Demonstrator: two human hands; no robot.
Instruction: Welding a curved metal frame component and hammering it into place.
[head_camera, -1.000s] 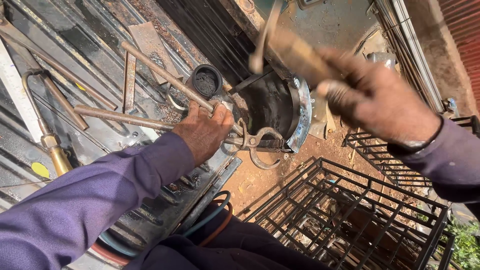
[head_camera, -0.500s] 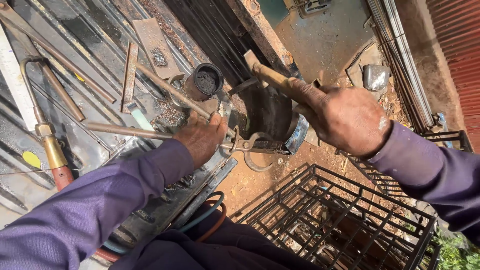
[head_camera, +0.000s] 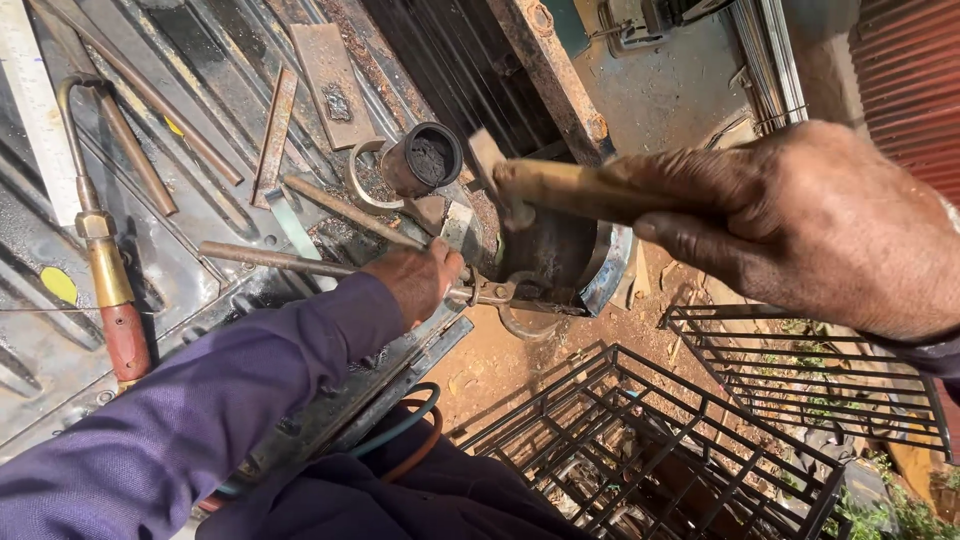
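My right hand (head_camera: 800, 220) grips the wooden handle of a hammer (head_camera: 560, 188), whose head hangs just above a small metal scroll piece (head_camera: 500, 293) at the edge of the metal workbench (head_camera: 200, 210). My left hand (head_camera: 415, 280) presses that scroll piece down against the bench, beside a dark round steel block (head_camera: 560, 260) with a shiny rim. Both sleeves are purple.
On the bench lie a cutting torch with a red and brass handle (head_camera: 105, 280), steel rods (head_camera: 270, 258), flat strips (head_camera: 272, 135), a ring (head_camera: 362, 180) and a short black pipe stub (head_camera: 425, 158). Black welded bar frames (head_camera: 660, 440) stand on the dirt below. Hoses (head_camera: 410, 440) loop under the bench.
The hammer swung down from high above to the scroll piece, then came up a little toward the camera. My left hand stayed pressed on the piece.
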